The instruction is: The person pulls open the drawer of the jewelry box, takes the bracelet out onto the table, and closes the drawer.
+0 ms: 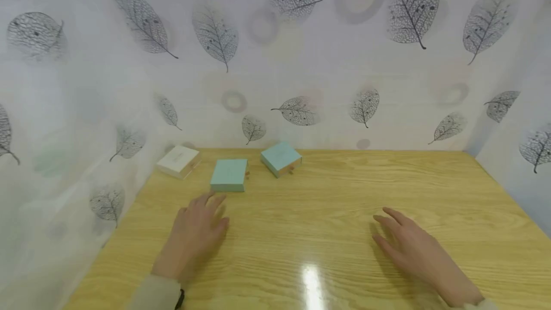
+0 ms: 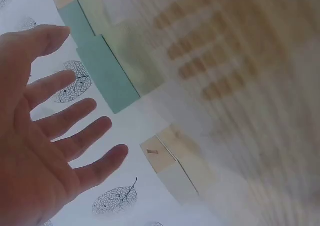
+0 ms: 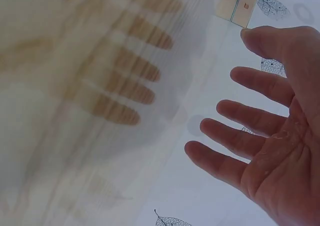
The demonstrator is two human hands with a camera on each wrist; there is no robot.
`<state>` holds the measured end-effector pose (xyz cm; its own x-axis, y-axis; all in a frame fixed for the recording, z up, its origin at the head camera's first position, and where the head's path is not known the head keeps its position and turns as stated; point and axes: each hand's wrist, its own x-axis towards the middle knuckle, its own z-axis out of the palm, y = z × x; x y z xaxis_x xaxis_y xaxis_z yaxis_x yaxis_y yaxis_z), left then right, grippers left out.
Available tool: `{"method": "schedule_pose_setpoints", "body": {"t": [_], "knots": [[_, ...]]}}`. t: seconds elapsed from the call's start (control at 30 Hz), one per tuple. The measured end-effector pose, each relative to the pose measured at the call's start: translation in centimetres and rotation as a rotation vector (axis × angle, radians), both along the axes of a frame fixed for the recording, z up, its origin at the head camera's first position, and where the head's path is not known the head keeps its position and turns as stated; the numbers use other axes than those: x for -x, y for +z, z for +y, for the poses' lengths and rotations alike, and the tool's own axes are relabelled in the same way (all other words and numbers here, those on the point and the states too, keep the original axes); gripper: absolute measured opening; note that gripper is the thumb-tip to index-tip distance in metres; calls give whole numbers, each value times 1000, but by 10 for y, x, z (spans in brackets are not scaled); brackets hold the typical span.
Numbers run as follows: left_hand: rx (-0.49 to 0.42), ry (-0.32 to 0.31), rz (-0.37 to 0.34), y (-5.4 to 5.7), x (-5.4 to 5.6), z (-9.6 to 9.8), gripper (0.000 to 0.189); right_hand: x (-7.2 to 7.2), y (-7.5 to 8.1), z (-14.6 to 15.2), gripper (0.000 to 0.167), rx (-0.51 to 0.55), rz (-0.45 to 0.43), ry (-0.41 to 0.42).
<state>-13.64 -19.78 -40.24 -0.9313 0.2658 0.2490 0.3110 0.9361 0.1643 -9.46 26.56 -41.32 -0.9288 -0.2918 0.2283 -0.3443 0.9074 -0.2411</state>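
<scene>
Both hands unclenched over the tabletop, three small boxes at the back.
From where I stand: left hand [image 1: 193, 231] has fingers spread and relaxed, fingertips just short of the mint-green rectangular box [image 1: 229, 171]; can't tell if they touch it. That box lies flat, left of centre, roughly square to the table's back edge. Flat white rectangular box [image 1: 178, 159] sits left of it near the back-left corner, turned at an angle; flat light-blue rectangular box [image 1: 281, 157] sits to its right, also angled. Right hand [image 1: 413, 248] is loose too, fingers extended, well apart from all three, over the right side of the glossy yellow wood-grain table [image 1: 301, 224].
</scene>
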Motion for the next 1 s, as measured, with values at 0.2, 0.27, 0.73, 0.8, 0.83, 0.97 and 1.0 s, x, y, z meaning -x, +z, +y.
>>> {"method": "schedule_pose_setpoints", "body": {"t": [0.2, 0.27, 0.73, 0.8, 0.83, 0.97, 1.0], "knots": [[-32, -18, 42, 3, 18, -1, 42, 7, 2, -8, 36, 15, 36, 49], [-22, -20, 40, 3, 23, -1, 41, 9, 2, -11, 35, 14, 39, 63], [35, -36, -106, -2, 36, -2, 59, 20, 3, -22, 33, 1, 81, 125], [36, -37, -114, -1, 36, -1, 61, 19, 2, -22, 33, -2, 70, 123], [36, -36, -116, -1, 35, 0, 61, 19, 1, -21, 33, -4, 62, 121], [50, -27, -110, -1, 35, 1, 67, 18, 1, -21, 32, -10, 47, 110], [55, -24, -103, -1, 35, 1, 68, 19, 1, -21, 31, -12, 53, 109]]}}
